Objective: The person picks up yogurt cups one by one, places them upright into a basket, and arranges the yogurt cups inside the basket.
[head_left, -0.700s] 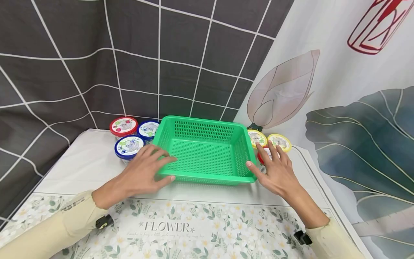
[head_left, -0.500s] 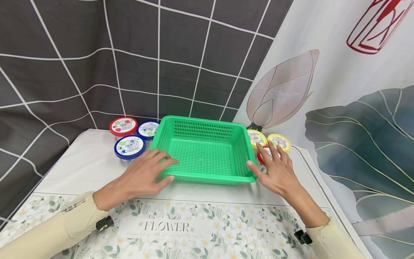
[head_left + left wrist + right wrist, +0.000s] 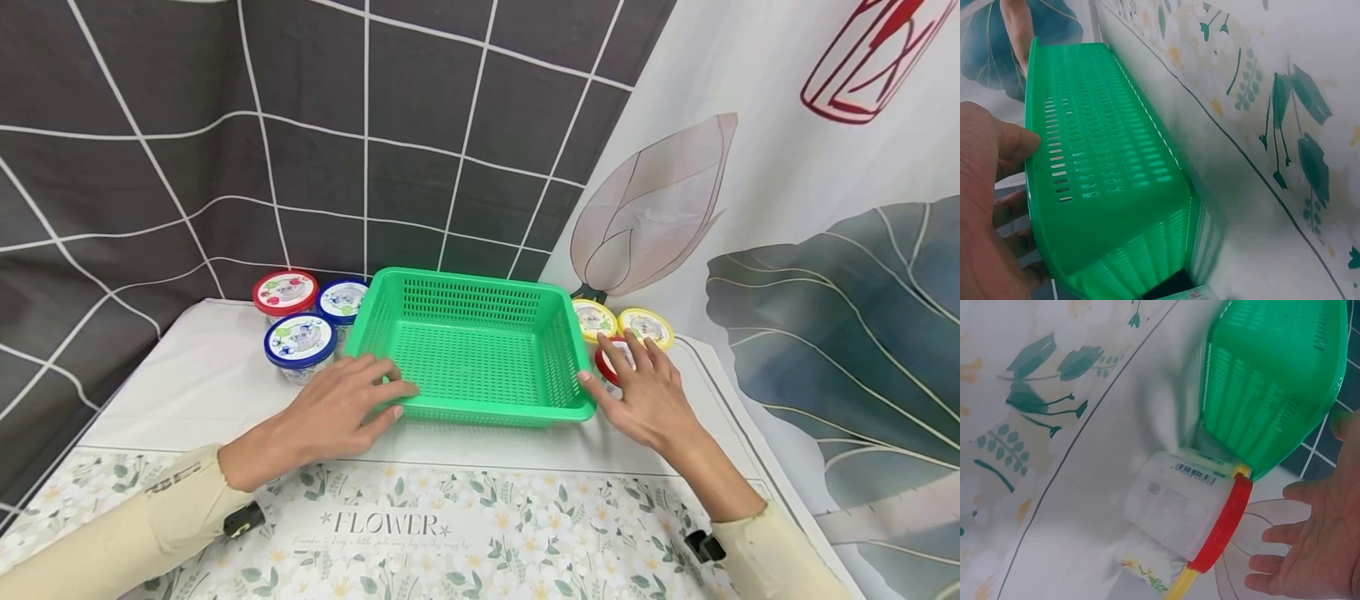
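Observation:
A green perforated plastic basket (image 3: 472,413) stands in the middle of the table. My left hand (image 3: 341,408) lies over its near left corner, fingers loosely spread across the rim. In the left wrist view the thumb (image 3: 1019,142) touches the rim edge and the other fingers lie beyond it. My right hand (image 3: 645,400) is spread at the basket's right side, over a tub with a red lid (image 3: 1225,525); its thumb tip is close to the basket rim. The right wrist view shows this hand apart from the tub and holding nothing.
Left of the basket stand a red-lidded tub (image 3: 285,292) and two blue-lidded tubs, one nearer me (image 3: 300,339). Two yellow-lidded tubs, one farther right (image 3: 645,327), stand behind the right hand. A dark checked curtain (image 3: 300,125) hangs behind. A floral mat (image 3: 420,550) covers the front.
My left hand has shifted slightly right and settled farther over the basket's corner. The right hand has barely moved, and the tubs stand where they were.

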`<state>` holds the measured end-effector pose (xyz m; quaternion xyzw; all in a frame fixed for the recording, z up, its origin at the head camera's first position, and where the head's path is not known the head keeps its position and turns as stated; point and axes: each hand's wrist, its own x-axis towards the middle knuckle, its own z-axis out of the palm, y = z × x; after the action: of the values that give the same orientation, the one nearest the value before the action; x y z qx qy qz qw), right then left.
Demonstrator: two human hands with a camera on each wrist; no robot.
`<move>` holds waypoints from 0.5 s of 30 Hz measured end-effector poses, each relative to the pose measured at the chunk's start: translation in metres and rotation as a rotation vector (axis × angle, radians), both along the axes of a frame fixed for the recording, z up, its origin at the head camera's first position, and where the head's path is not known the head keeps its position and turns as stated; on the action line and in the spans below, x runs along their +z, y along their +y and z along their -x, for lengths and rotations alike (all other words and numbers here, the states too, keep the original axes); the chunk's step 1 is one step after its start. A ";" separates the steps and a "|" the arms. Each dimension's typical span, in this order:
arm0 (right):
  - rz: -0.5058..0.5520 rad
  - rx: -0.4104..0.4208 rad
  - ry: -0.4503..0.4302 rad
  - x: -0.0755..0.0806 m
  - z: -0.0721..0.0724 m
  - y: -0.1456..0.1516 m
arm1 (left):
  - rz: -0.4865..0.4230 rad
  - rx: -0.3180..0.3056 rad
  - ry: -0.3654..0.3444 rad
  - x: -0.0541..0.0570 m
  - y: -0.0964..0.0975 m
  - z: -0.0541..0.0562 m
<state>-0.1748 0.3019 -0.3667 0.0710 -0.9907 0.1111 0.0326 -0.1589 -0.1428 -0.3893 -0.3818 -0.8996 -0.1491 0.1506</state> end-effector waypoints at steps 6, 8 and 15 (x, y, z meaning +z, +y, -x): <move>-0.003 -0.012 -0.001 -0.002 0.002 0.004 | 0.004 -0.006 0.021 0.000 0.000 0.000; -0.005 -0.018 -0.009 -0.003 0.003 0.005 | 0.003 -0.009 0.028 0.000 0.000 0.001; 0.003 -0.025 -0.021 -0.002 0.007 0.009 | -0.003 -0.020 0.047 0.000 -0.001 0.001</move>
<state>-0.1814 0.3109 -0.3685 0.0572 -0.9917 0.1128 0.0237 -0.1603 -0.1433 -0.3892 -0.3941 -0.8917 -0.1431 0.1706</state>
